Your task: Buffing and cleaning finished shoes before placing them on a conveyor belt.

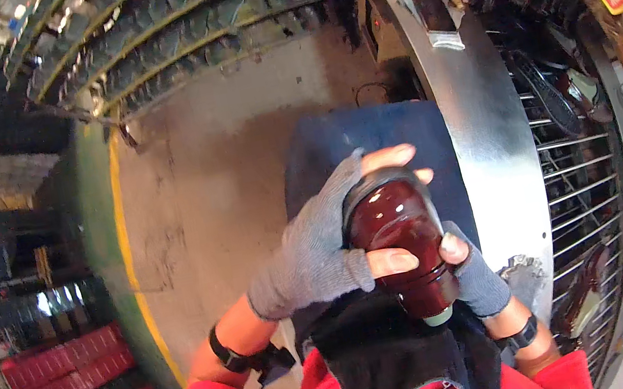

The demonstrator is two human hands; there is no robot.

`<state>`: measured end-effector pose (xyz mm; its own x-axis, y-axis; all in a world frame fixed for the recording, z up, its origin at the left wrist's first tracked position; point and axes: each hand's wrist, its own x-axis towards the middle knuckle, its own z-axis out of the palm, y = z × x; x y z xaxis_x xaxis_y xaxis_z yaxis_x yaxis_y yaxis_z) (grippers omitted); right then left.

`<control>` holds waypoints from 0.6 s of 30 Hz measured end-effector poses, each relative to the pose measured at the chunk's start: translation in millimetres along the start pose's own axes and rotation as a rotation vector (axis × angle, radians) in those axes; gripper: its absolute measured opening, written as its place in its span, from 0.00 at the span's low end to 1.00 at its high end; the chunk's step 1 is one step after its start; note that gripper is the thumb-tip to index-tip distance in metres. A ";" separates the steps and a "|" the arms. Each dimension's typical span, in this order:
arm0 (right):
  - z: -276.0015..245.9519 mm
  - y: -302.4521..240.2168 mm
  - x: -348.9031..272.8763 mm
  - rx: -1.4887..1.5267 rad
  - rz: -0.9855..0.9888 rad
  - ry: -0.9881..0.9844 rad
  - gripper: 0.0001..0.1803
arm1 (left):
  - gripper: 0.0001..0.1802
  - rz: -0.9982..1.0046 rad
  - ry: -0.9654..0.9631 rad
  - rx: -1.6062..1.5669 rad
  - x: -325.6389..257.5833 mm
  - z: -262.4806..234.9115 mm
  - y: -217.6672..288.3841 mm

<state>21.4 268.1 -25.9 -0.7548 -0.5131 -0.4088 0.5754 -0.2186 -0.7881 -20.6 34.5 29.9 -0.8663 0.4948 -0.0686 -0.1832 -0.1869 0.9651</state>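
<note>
A glossy dark red shoe (393, 222) with a dark sole edge is held over my lap, toe pointing away from me. Something pale green, perhaps a last, shows at its heel end. My left hand (321, 247), in a grey fingerless glove, wraps round the shoe's left side with the thumb across the upper and the fingertips past the toe. At the right rear side, my right hand (476, 274) grips it with the thumb on the edge; its other fingers are mostly hidden. Black cloth (398, 354) hangs below the shoe.
A metal ledge (491, 146) runs along my right side, bearing a dark flat object (431, 9). Beyond it, a barred rack (577, 185) carries dark shoes (544, 95). Shelves of shoes (191, 32) stand far ahead; red crates (72, 370) sit at left beyond a yellow floor line (126, 244).
</note>
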 end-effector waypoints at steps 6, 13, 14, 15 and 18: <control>-7.5 -16.7 6.0 -0.349 -0.214 -0.183 0.45 | 0.56 0.224 0.110 0.017 -39.0 -8.0 5.3; -28.7 6.7 -50.1 0.309 0.171 -0.106 0.40 | 0.60 0.490 0.146 -0.192 -23.4 -12.7 -16.3; -32.7 5.0 -48.8 0.343 0.106 0.056 0.38 | 0.55 0.486 0.132 -0.145 -19.5 -10.3 -17.2; -37.1 -0.5 -50.0 0.374 0.037 0.231 0.37 | 0.55 0.481 0.121 -0.180 -16.6 -9.0 -17.3; -57.8 -49.0 -42.1 0.142 -0.134 0.472 0.35 | 0.58 0.410 -0.443 -0.024 -0.7 -43.2 -28.6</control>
<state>6.8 348.3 3.4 -0.8661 -0.0486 -0.4975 0.4760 -0.3841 -0.7912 -34.8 2.8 -8.6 -0.5932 0.6841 0.4244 0.1095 -0.4538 0.8844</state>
